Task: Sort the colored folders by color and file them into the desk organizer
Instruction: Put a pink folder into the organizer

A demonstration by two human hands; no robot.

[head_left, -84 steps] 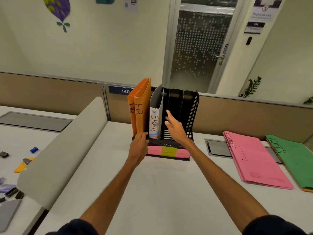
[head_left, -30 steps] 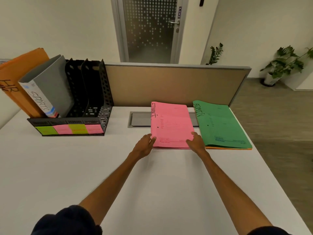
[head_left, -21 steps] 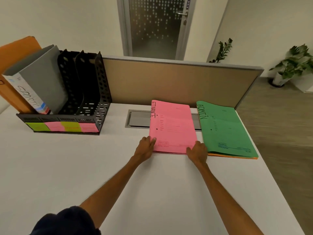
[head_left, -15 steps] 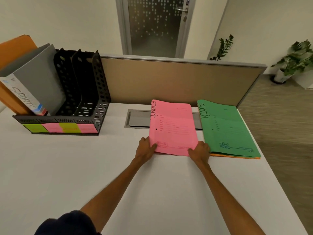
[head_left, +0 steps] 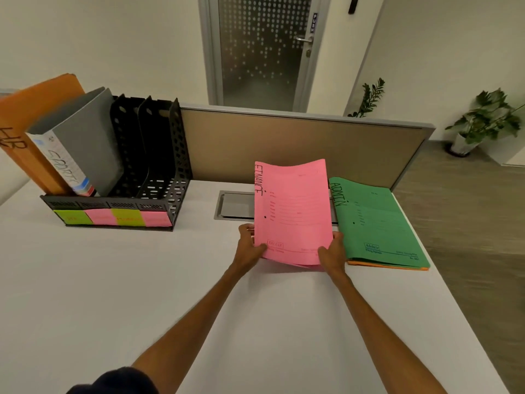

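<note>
A pink folder (head_left: 295,206) marked FINANCE is lifted off the white desk (head_left: 142,294), tilted up and bowed. My left hand (head_left: 250,245) grips its near left corner and my right hand (head_left: 331,254) grips its near right corner. Beside it on the right lies a green folder (head_left: 380,223) marked ADMIN, flat on an orange one whose edge shows beneath. At the left stands the black desk organizer (head_left: 159,177) with green and pink labels on its front. It holds an orange HR folder (head_left: 31,129) and a grey SPORTS binder (head_left: 82,143); its two right slots are empty.
A tan partition (head_left: 284,143) runs along the desk's far edge. A grey cable hatch (head_left: 235,206) sits in the desk behind the pink folder. The desk's right edge drops to the floor, where potted plants (head_left: 483,123) stand.
Both hands moved from the organizer to the pink folder, took hold of its near corners and raised it off the desk. The view swung to the right.
</note>
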